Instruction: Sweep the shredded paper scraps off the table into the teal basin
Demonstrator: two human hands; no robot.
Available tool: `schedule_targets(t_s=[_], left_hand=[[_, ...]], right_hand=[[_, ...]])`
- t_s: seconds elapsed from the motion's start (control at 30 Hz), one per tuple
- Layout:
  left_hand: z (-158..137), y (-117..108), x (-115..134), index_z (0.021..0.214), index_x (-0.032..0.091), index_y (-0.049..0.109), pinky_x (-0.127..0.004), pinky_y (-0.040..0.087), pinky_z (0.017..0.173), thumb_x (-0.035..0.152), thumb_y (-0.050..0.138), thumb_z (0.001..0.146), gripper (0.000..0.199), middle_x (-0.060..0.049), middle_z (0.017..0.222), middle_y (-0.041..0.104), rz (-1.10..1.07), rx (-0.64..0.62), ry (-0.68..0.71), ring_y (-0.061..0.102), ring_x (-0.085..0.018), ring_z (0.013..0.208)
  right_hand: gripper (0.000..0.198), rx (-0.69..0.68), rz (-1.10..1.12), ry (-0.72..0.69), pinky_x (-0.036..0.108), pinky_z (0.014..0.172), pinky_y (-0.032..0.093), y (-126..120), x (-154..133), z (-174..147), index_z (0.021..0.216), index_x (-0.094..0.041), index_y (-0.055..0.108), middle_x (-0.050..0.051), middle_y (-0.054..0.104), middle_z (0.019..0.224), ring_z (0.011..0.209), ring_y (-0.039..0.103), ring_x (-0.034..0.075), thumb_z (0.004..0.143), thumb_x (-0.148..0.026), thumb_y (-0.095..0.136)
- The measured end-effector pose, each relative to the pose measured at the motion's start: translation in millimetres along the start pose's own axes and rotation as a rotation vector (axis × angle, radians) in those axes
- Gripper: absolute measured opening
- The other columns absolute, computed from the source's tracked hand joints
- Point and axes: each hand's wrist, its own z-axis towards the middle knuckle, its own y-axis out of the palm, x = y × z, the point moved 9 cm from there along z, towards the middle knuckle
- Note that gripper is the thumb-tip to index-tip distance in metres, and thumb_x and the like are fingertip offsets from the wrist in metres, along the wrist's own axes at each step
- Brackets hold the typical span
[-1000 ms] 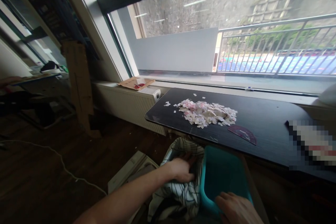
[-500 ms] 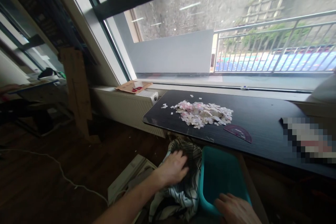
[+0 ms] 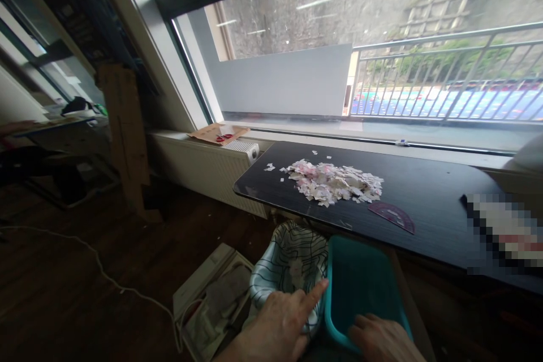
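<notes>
Right grip [image 3: 382,338] is clamped on the near rim of the teal bin [image 3: 370,244], fingers curled over the edge and thumb hidden. Left grip [image 3: 278,319] is positioned over the near side of the patterned bin [image 3: 263,280], back of the hand upward. Its index finger is extended toward the far right, with the tip at the left rim of the teal bin; contact at the tip cannot be determined. The remaining fingers are partly hidden, so whether they are apart or together on the patterned bin cannot be told.

Both bins stand side by side at the near edge of the table [image 3: 428,181], the patterned bin to the left and the teal bin to the right. The mouth of each faces up. A pale patch [image 3: 296,271] shows inside the patterned bin; its nature is unclear.

On the table, a heap of paper scraps [image 3: 335,182] lies left of centre, with loose pieces at its left and far sides. A purple protractor [image 3: 392,216] lies flat just right of the heap, near the front edge. A pixelated item [image 3: 504,232] occupies the right end.

Left of the table, red scissors [image 3: 224,138] rest on brown paper [image 3: 202,133] beside the radiator [image 3: 199,172]. An open box [image 3: 212,294] sits left of the patterned bin.
</notes>
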Motion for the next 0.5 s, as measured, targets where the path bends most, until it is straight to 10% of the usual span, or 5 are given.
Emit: schedule_targets(t_s=[0.3, 0.5], left_hand=[[25, -6, 10, 0.100, 0.019, 0.059, -0.041, 0.051, 0.071, 0.017, 0.055, 0.079, 0.021, -0.008, 0.088, 0.066, 0.132, -0.023, -0.047, 0.065, -0.029, 0.080], [26, -8, 9, 0.094, 0.020, 0.062, -0.038, 0.051, 0.071, 0.027, 0.058, 0.081, 0.015, -0.006, 0.090, 0.068, 0.127, -0.027, -0.074, 0.065, -0.027, 0.079]], right_hand=[[0.010, 0.027, 0.223, -0.009, 0.026, 0.059, 0.038, -56, -1, 2, 0.077, -0.018, 0.067, 0.005, 0.070, 0.082, 0.076, 0.066, 0.023, 0.071, -0.020, 0.061], [0.030, 0.505, 0.190, 0.188, 0.029, 0.073, 0.045, -147, 114, -19, 0.105, -0.025, 0.064, 0.006, 0.067, 0.105, 0.090, 0.063, 0.021, 0.089, -0.039, 0.041]])
